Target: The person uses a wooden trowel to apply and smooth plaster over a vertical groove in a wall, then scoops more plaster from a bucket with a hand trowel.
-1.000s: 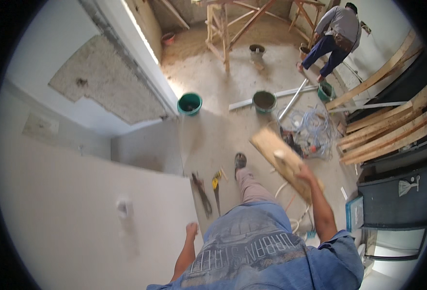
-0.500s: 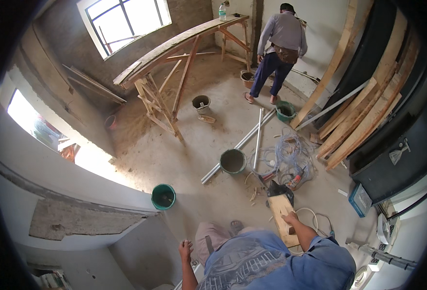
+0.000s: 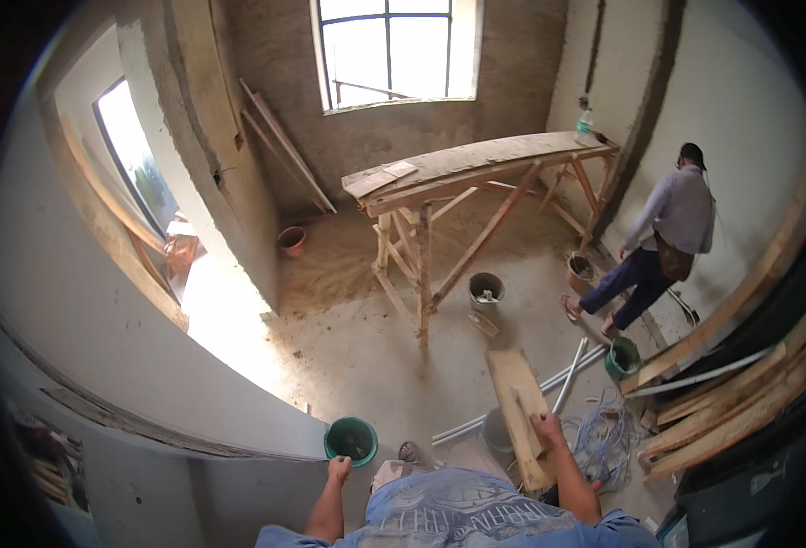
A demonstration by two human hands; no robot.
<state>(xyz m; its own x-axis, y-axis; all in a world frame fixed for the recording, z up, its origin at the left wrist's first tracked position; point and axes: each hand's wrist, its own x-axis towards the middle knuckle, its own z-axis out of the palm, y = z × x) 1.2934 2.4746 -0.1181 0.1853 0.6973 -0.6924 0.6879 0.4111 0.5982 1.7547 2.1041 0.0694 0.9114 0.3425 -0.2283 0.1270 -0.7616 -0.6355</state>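
One wooden board is gripped in the right hand, near and right of centre; the left hand, curled closed, is near a green bucket; far off, a tabletop is left of a person.

A building site is indicated by the rough back wall, timber trestle, bucket and long planks

The head camera looks down from close above the blue shirt toward the window.
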